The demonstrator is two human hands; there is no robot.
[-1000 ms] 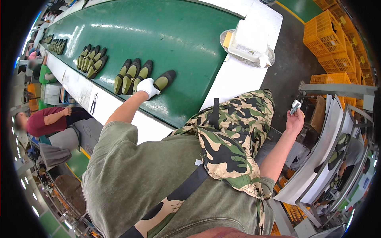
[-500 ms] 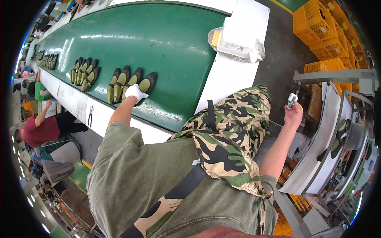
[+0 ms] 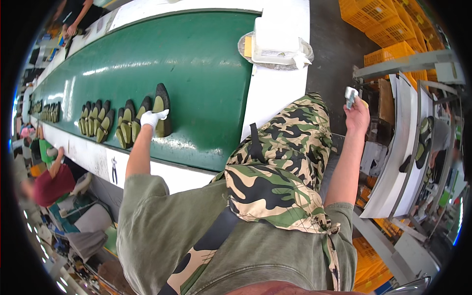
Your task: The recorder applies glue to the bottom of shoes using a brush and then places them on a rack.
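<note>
My left hand (image 3: 152, 118), in a white glove, is closed across the middle of a shoe (image 3: 161, 101) with a dark toe and an olive-green body. The shoe lies toe away on the green belt (image 3: 206, 54). Close on its left are several similar shoes (image 3: 129, 117), partly overlapped by my hand. Off to the right, my bare right hand (image 3: 357, 117) is raised away from the belt. Its fingers pinch a small white-topped item (image 3: 350, 94) with a grey-blue part; its exact kind is unclear.
Another group of shoes (image 3: 93, 118) lies farther left. Pliers (image 3: 114, 170) rest on the white ledge. A white container (image 3: 276, 45) stands on a tray at the belt's right end. Yellow crates (image 3: 366, 17) and a metal rack (image 3: 400, 65) are at right. People work at left.
My left hand has turned the nearest shoe more upright in view, with its toe pointing away. The belt and shoes have shifted left in view. My right hand still holds the small item.
</note>
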